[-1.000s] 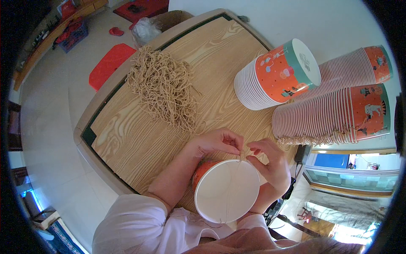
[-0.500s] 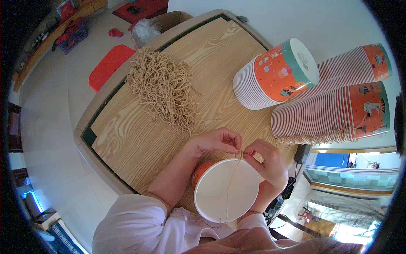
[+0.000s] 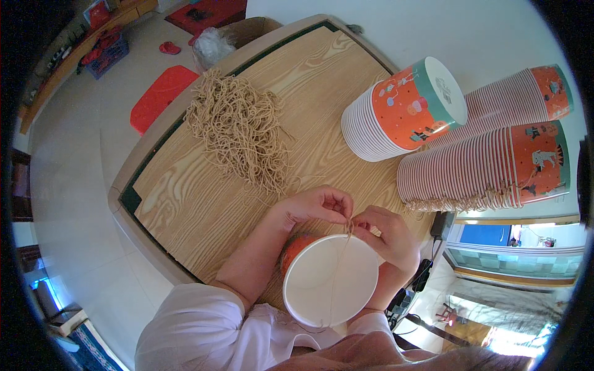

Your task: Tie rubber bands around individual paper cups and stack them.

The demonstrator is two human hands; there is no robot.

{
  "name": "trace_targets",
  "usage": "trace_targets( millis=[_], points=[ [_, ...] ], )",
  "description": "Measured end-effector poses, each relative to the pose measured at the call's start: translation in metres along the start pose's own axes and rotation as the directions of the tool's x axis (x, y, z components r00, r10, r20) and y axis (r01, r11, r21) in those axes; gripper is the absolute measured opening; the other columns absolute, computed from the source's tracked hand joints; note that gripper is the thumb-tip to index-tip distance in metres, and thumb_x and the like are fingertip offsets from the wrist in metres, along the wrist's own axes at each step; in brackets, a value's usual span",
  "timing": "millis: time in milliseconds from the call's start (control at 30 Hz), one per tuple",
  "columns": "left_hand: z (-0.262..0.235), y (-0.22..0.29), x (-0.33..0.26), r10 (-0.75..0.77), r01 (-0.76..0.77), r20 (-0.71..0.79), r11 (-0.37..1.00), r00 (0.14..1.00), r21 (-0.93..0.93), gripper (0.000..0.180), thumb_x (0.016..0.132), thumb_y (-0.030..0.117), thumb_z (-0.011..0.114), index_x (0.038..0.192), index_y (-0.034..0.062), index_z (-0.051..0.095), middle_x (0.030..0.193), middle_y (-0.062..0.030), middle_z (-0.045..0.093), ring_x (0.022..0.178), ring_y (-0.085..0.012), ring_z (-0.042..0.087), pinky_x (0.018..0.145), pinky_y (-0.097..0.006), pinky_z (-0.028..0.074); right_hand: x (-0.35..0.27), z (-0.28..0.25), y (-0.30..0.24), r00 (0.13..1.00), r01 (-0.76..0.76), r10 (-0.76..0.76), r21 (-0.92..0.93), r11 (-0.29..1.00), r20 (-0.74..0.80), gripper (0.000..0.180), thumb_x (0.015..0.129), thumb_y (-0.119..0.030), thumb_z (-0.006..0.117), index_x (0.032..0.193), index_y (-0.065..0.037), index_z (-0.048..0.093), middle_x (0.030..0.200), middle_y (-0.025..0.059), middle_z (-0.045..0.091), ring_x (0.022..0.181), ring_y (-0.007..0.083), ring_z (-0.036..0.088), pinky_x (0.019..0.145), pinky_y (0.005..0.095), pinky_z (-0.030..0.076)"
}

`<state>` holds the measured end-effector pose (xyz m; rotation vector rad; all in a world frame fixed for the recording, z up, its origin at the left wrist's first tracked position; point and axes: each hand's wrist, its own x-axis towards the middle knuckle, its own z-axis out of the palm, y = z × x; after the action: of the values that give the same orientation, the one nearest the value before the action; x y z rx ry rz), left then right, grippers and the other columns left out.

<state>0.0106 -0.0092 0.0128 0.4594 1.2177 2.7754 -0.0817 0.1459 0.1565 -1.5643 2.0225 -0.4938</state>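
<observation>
Head view: left hand (image 3: 312, 207) and right hand (image 3: 388, 238) pinching closed on a thin brown string (image 3: 339, 272) at the far rim of a white paper bucket (image 3: 331, 279), lying over the wooden table (image 3: 185, 198) edge; string heap (image 3: 238, 127) well apart.

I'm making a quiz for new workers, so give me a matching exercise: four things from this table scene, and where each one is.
Things:
1. pile of tan string
2. open paper cup
3. stacked cups lying on their sides
4. red stool

Places:
A. on the floor beyond the table's left edge
B. between the left hand and the right hand
C. far middle of the wooden table
D. at the table's right side

Pairs: 1-C, 2-B, 3-D, 4-A
</observation>
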Motion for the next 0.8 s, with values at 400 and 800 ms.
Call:
trace_targets(
  millis=[400, 800],
  points=[
    [-0.002, -0.001, -0.001, 0.039, -0.039, 0.022, 0.999, 0.999, 0.000, 0.013, 0.083, 0.011, 0.070, 0.087, 0.0040, 0.060, 0.085, 0.0014, 0.059, 0.082, -0.0066, 0.056, 0.076, -0.023, 0.044, 0.002, 0.002, 0.001, 0.964, 0.237, -0.216, 0.133, 0.962, -0.152, 0.015, 0.074, 0.004, 0.071, 0.087, -0.001, 0.064, 0.083, 0.0083, 0.060, 0.078, 0.0208, 0.061, 0.064, 0.0294, 0.048],
    [-0.006, 0.006, -0.007, -0.004, 0.002, 0.030, 0.995, 1.000, 0.095, 0.021, 0.080, 0.015, 0.072, 0.076, 0.0048, 0.054, 0.082, -0.0012, 0.054, 0.081, -0.0124, 0.051, 0.074, -0.027, 0.042, -0.006, -0.004, 0.000, 0.970, 0.186, -0.168, 0.096, 0.978, -0.173, 0.013, 0.076, 0.001, 0.068, 0.086, -0.004, 0.064, 0.082, 0.0091, 0.059, 0.076, 0.0247, 0.061, 0.064, 0.0331, 0.049]
  ],
)
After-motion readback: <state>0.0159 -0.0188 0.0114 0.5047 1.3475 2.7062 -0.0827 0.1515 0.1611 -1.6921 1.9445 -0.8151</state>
